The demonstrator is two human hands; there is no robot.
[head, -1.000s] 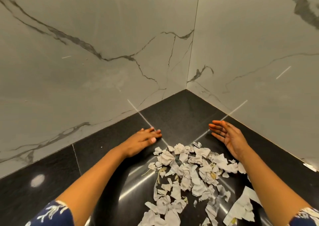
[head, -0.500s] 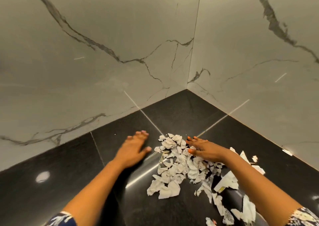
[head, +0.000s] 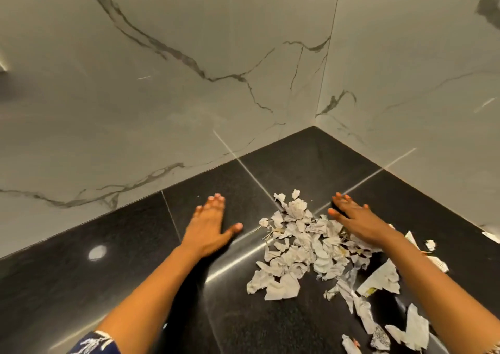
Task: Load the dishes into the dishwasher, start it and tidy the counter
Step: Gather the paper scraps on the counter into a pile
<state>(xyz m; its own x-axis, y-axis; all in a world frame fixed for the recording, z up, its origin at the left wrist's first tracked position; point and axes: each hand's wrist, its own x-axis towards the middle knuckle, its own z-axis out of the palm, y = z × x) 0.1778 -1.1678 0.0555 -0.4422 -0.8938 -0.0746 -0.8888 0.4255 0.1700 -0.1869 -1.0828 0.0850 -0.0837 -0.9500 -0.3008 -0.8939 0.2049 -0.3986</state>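
Marble-veined wall panels (head: 189, 83) meet in a corner at 12 o'clock and close off the black polished worktop (head: 81, 286) on two sides. A heap of torn, crumpled paper scraps (head: 300, 248) lies on the worktop right of centre, with a looser trail of larger pieces (head: 378, 280) running to 5 o'clock. The left hand (head: 208, 229) lies flat on bare worktop at 9 o'clock of the heap, just beside it, grip wide and holding nothing. The right hand (head: 357, 221) rests over the heap's 2 o'clock edge, fingers spread, grip wide, nothing held.

Judgement: the step is gathering the scraps for disposal. Both palms should sweep inward and low, cupping the heap. The trailing pieces need a second pass. One small scrap (head: 489, 236) sits against the wall at 3 o'clock. Light paper may slide or scatter on the glossy surface.
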